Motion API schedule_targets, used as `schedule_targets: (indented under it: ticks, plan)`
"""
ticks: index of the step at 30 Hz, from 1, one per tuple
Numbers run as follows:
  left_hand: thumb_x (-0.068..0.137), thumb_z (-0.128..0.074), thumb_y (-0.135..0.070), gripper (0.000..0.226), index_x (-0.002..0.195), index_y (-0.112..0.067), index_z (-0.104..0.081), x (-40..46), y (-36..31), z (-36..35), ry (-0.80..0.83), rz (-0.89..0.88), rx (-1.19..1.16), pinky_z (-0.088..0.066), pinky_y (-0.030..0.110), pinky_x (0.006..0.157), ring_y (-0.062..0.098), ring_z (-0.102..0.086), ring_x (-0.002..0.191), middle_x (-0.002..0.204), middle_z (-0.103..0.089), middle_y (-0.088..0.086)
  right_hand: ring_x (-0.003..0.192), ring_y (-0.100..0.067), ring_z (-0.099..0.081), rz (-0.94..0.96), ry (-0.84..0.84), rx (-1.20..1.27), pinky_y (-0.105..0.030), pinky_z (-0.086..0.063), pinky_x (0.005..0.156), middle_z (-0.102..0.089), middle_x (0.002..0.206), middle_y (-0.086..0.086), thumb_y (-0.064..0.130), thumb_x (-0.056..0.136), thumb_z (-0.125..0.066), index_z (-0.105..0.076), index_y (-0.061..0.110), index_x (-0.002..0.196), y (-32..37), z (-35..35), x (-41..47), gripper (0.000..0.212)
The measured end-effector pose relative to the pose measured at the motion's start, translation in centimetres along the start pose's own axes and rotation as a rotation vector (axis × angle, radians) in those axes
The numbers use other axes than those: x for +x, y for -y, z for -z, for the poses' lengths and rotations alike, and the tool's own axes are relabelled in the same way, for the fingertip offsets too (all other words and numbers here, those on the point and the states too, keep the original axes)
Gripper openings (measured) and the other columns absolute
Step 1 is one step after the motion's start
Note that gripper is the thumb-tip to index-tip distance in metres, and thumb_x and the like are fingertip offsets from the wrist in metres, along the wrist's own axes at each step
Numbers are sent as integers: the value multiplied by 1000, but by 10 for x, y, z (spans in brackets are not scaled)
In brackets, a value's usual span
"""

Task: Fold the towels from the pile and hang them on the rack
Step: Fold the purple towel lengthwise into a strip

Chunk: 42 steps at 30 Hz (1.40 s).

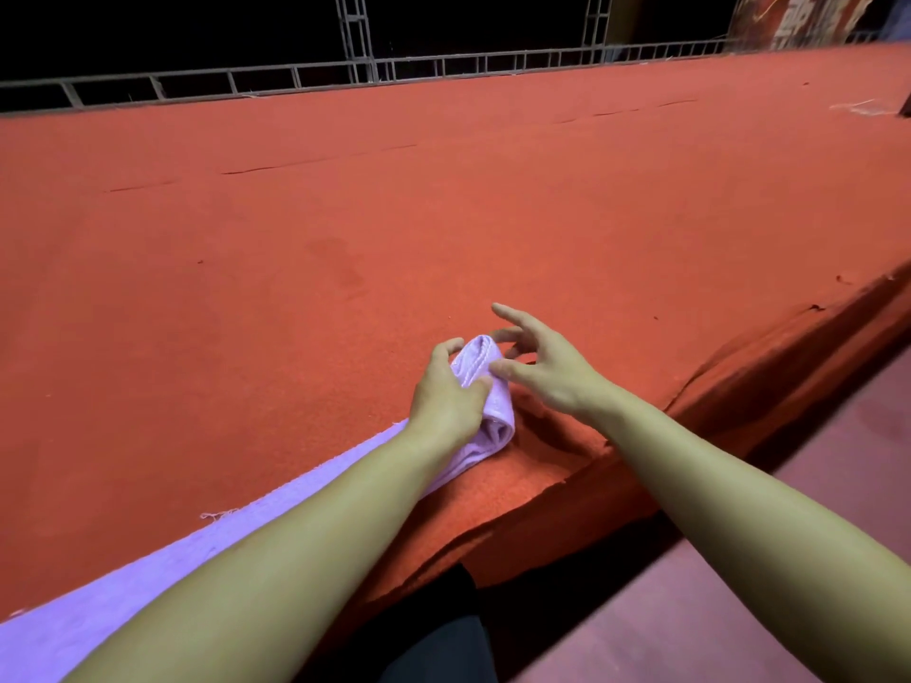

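Note:
A long lilac towel (118,603) lies along the near edge of a red carpeted platform (345,229), stretching from the lower left to the middle. Its far end is rolled into a small bundle (495,416). My left hand (446,391) grips that rolled end, fingers curled over the top and thumb against its side. My right hand (544,357) hovers just right of the roll with its fingers spread and relaxed, holding nothing; its fingertips are close to the roll's top. No rack or towel pile is in view.
The platform's front edge (739,367) runs diagonally from lower middle to right, with a dark purplish floor (739,584) below it. A grey metal truss railing (345,73) borders the platform's far side. Dark clothing shows at the bottom middle.

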<state>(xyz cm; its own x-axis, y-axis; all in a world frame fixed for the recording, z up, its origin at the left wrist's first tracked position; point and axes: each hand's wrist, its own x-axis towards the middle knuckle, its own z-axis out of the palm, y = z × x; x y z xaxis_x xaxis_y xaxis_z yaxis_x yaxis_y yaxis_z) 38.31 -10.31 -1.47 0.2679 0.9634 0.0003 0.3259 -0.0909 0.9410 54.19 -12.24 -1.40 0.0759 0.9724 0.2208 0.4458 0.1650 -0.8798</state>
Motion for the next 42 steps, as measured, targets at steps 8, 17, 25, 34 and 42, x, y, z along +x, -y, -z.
schedule_targets:
  ticks: [8, 17, 25, 34, 42]
  plan:
    - [90, -66, -23, 44, 132, -22, -54, -19, -14, 29, -67, -120, 121, -46, 32, 98, 16, -60, 112, 123, -64, -4, 85, -12, -61, -37, 131, 399, -29, -49, 82, -64, 90, 0, 4, 91, -63, -50, 18, 136, 21, -4, 19, 48]
    - [55, -64, -70, 114, 152, -22, -26, -75, -5, 139, -300, 36, -48, -51, 48, 98, 23, -59, 122, 142, -52, 4, 82, -8, -58, 173, 460, 340, -19, -48, 74, -63, 91, 2, 6, 92, -64, -46, 17, 139, 122, -96, 41, 52]
    - [66, -72, -45, 92, 146, -32, -29, -163, 40, 245, -586, 146, -55, -51, 47, 96, 20, -63, 111, 124, -65, -4, 83, -9, -60, 366, 755, 189, -28, -50, 80, -65, 95, 0, 13, 90, -70, -49, 24, 137, 192, -247, 28, 52]
    - [86, -66, -35, 72, 147, -29, -30, -235, 94, 359, -779, 298, 236, -45, 32, 97, 21, -59, 116, 129, -62, 1, 77, -3, -62, 457, 919, 131, -19, -49, 79, -67, 93, 3, 14, 90, -70, -43, 14, 143, 247, -393, -8, 59]
    - [92, -62, -28, 46, 136, -27, -46, -271, 134, 418, -894, 371, 280, -38, 26, 82, 23, -58, 112, 123, -63, 2, 73, -2, -60, 455, 956, 112, -20, -48, 78, -67, 87, 6, 16, 90, -70, -48, 14, 139, 267, -486, -29, 54]
